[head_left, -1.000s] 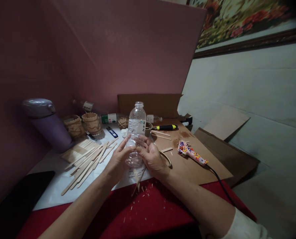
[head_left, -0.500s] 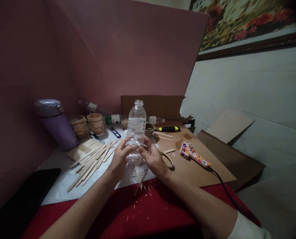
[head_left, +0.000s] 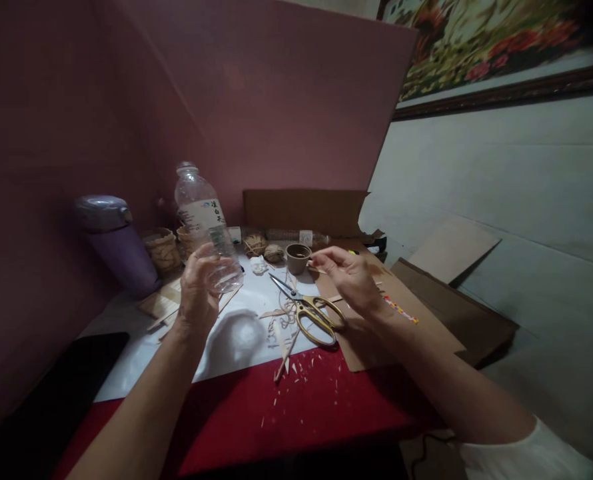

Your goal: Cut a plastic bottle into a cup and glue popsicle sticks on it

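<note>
The clear bottle [head_left: 209,230] has left the middle of the table and is now farther left, tilted, in the left hand [head_left: 197,283] alone. The right hand [head_left: 349,277] has let go of it and moved forward and right, its fingertips just beside the brown cup [head_left: 296,261]. The scissors [head_left: 293,293], mostly covered before, now show from tip to handles, and a ball of twine [head_left: 274,253] has come into view. The right arm now hides much of the flowered tool [head_left: 401,311].
</note>
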Demonstrator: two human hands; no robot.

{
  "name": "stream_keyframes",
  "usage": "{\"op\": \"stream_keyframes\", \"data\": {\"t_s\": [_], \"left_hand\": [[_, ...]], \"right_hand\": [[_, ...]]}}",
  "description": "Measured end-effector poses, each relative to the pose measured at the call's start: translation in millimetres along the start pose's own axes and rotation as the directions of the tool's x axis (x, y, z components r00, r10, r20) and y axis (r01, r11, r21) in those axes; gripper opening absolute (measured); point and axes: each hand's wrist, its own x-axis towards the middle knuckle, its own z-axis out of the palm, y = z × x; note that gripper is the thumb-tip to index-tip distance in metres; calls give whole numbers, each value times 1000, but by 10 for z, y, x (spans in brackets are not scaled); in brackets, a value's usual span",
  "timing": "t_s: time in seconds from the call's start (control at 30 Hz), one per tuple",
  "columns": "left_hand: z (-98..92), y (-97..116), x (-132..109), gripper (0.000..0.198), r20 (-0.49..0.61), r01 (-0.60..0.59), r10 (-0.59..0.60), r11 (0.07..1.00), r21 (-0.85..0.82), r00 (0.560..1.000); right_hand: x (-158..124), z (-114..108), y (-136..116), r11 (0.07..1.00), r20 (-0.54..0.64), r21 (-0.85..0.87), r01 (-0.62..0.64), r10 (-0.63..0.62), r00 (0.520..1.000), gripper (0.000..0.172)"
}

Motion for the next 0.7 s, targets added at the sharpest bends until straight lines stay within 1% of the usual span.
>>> {"op": "stream_keyframes", "data": {"t_s": [0.07,0.13,0.17,0.23,0.3,0.33,0.37,0.43,0.47,0.5,0.6,0.63,0.7], "left_hand": [[3,-5,-4,54,-7,11,-11,1000,-4,1000],[7,-18,-10,54,-10,25,-25,1000,-11,1000],[7,-25,-13,55,-11,33,-33,999,-13,999],[6,-38,-18,55,-8,51,-51,999,-12,999],[4,-51,-22,55,-4,71,-71,997,-6,997],[4,-57,-25,54,-4,81,-81,997,-6,997],[4,-63,-28,53,-2,91,-91,996,-9,996],[7,-75,-37,51,10,113,-113,993,-22,994],[8,-81,-42,49,21,124,-123,992,-27,992],[10,-87,-48,48,35,135,-134,990,-29,990],[14,-98,-60,48,64,161,-160,987,-16,985],[13,-100,-62,48,68,168,-167,986,-10,984],[9,-104,-60,49,73,179,-178,984,-5,981]], "right_hand": [[-4,-14,22,979,104,-206,12,9,995,20],[-3,-16,12,913,239,-403,59,43,970,19],[-6,-17,-4,869,307,-487,84,80,948,20],[-36,-21,-36,781,418,-613,121,190,888,21],[-107,-24,-47,708,470,-692,141,294,832,14],[-156,-21,-38,683,484,-716,143,338,807,10],[-208,-14,-20,669,492,-730,136,378,784,13],[-302,7,32,664,501,-741,100,448,741,24],[-333,19,59,670,503,-738,82,465,728,25],[-348,28,82,681,509,-729,71,470,721,25],[-299,27,86,741,528,-670,44,433,731,25],[-263,14,64,771,524,-637,5,427,737,25],[-201,-26,-7,842,511,-521,-137,437,740,23]]}}
